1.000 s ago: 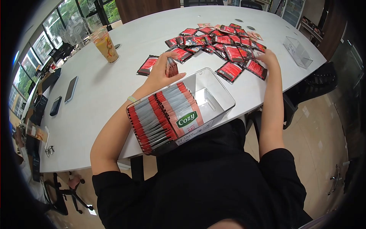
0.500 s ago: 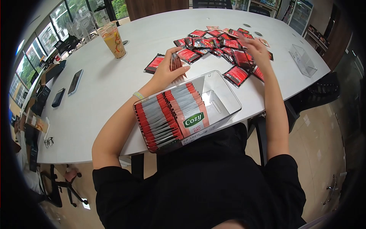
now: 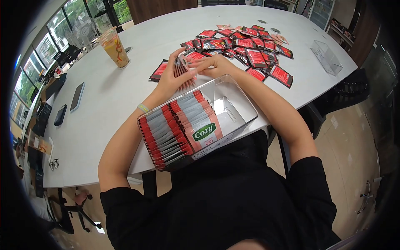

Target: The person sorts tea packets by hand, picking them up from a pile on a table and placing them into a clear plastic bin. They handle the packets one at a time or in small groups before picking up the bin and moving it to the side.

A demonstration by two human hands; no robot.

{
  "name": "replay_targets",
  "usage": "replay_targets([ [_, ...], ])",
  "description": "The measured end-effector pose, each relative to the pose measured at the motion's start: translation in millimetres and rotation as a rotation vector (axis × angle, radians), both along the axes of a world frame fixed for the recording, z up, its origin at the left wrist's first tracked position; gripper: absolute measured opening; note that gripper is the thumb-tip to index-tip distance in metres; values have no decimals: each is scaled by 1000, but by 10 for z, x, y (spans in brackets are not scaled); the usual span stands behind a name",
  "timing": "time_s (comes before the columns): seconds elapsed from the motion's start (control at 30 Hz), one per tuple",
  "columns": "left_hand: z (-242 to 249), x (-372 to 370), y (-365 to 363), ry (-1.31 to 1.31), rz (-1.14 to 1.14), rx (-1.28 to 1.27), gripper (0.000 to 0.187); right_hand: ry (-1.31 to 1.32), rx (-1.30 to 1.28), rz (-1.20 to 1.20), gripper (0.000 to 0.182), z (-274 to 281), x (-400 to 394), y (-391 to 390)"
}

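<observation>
My left hand [image 3: 168, 80] is closed around a small stack of sachets [image 3: 182, 68], held on edge above the table behind the box. My right hand [image 3: 216, 66] reaches across to the same stack, its fingertips closed against the stack's far edge; whether they also pinch a separate sachet is hidden. Under my forearms stands a clear plastic box [image 3: 248, 114], tilted at the table's front edge. Rows of red and grey sachets [image 3: 160, 132] fill its left part, beside a pink "Cozy" label [image 3: 204, 131]. Its right compartment shows bare white.
A loose pile of red and black sachets [image 3: 239, 43] spreads behind my hands, with one sachet [image 3: 158, 71] lying left of them. A drink cup [image 3: 114, 49] and two phones [image 3: 78, 96] lie leftward. A clear acrylic holder [image 3: 327, 58] stands at right on the white table [image 3: 100, 91].
My right hand has moved left from the sachet pile to the stack in my left hand. My left hand still holds the stack. The view has shifted slightly.
</observation>
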State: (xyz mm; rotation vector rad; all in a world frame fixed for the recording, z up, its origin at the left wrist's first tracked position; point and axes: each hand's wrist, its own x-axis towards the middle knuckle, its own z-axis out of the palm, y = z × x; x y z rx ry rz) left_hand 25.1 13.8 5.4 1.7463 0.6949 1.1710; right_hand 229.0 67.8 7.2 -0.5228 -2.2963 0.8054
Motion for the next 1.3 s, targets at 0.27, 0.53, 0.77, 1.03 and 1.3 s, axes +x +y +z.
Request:
replay_targets([
  [0.27, 0, 72, -91, 313, 227, 448, 82, 1, 557, -916, 22, 317, 1252, 556],
  [0.53, -58, 49, -23, 405, 242, 314, 103, -573, 235, -1519, 32, 92, 2456, 942],
  [0.77, -32, 41, -26, 450, 238, 235, 106, -327, 715, -1220, 32, -444, 2878, 1566],
  [1.03, -26, 43, -42, 465, 245, 262, 106, -562, 299, -1243, 20, 41, 2506, 1007],
  [1.3, -39, 29, -8, 452, 233, 246, 107, -595, 535, -1232, 21, 89, 2224, 818],
])
